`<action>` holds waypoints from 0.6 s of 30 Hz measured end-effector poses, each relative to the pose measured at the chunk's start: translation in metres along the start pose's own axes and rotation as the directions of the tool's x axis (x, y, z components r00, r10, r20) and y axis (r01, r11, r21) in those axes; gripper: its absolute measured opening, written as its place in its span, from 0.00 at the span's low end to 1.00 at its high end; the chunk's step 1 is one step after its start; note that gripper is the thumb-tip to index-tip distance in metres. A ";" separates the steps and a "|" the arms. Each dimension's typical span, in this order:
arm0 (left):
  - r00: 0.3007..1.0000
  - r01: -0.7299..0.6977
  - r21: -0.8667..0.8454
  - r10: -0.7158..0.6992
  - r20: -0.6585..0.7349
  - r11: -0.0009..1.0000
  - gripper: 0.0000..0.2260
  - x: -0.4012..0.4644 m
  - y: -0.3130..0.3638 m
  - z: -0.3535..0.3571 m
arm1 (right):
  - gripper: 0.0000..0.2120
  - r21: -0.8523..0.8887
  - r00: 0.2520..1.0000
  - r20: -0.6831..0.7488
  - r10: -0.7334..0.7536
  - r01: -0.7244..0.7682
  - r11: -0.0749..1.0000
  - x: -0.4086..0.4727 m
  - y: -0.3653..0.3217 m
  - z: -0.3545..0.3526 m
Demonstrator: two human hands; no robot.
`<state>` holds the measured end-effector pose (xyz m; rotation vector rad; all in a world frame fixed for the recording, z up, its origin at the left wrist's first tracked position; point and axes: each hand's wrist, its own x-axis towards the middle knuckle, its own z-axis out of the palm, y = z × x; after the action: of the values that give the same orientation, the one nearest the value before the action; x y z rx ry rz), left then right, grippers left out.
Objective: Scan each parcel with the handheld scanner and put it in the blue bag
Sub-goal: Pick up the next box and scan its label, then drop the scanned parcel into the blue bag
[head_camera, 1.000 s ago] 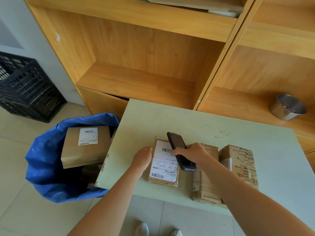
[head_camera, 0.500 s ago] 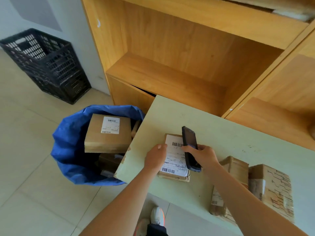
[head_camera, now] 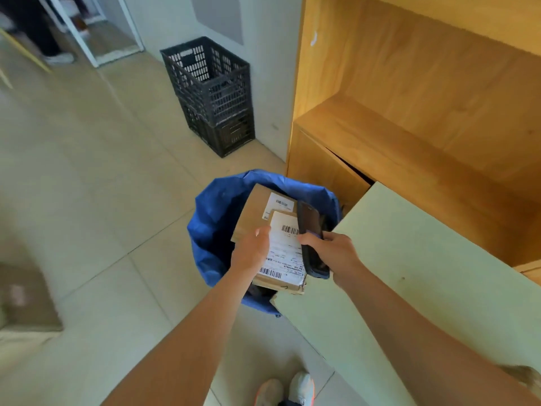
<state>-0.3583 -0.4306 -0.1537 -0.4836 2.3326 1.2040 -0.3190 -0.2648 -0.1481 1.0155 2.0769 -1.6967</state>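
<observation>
bag: the blue bag point(head_camera: 210, 230) sits open right under and ahead of both our hands, so it's a straight drop

parcel: the labelled parcel point(head_camera: 285, 253) hangs over the bag mouth, long axis pointing away from us

left hand: our left hand point(head_camera: 253, 253) is closed on the parcel's left edge, nearest the bag

right hand: our right hand point(head_camera: 330, 253) is wrapped around the scanner point(head_camera: 311, 238), touching the parcel's right side, maybe steadying it, hard to tell
</observation>
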 end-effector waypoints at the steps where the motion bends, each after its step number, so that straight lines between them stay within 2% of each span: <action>1: 0.999 0.036 -0.008 -0.036 -0.018 0.999 0.22 0.009 -0.006 -0.007 | 0.16 -0.006 1.000 0.021 -0.004 0.004 1.000 0.005 -0.003 0.011; 4: 0.985 0.168 -0.071 -0.170 -0.025 0.983 0.21 0.035 -0.023 -0.022 | 0.17 -0.006 0.996 0.086 0.002 -0.001 1.000 0.021 -0.007 0.042; 7: 0.972 0.225 -0.165 -0.234 -0.037 0.960 0.17 0.054 -0.042 -0.031 | 0.18 -0.039 0.990 0.135 0.032 -0.027 0.999 0.036 -0.011 0.067; 13: 0.911 0.390 -0.300 -0.413 -0.015 0.871 0.18 0.081 -0.081 -0.036 | 0.29 -0.175 0.963 0.215 0.165 -0.128 0.976 0.061 0.002 0.101; 15: 0.886 0.444 -0.339 -0.463 0.029 0.829 0.16 0.090 -0.091 -0.030 | 0.33 -0.226 0.959 0.206 0.197 -0.149 0.963 0.067 0.011 0.107; 18: 0.856 0.505 -0.357 -0.509 0.090 0.786 0.14 0.090 -0.093 -0.023 | 0.31 -0.247 0.967 0.164 0.197 -0.153 0.957 0.072 0.023 0.106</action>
<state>-0.3912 -0.5096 -0.2537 -1.1693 1.7906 1.3526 -0.3784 -0.3375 -0.2378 0.9005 1.9456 -1.3683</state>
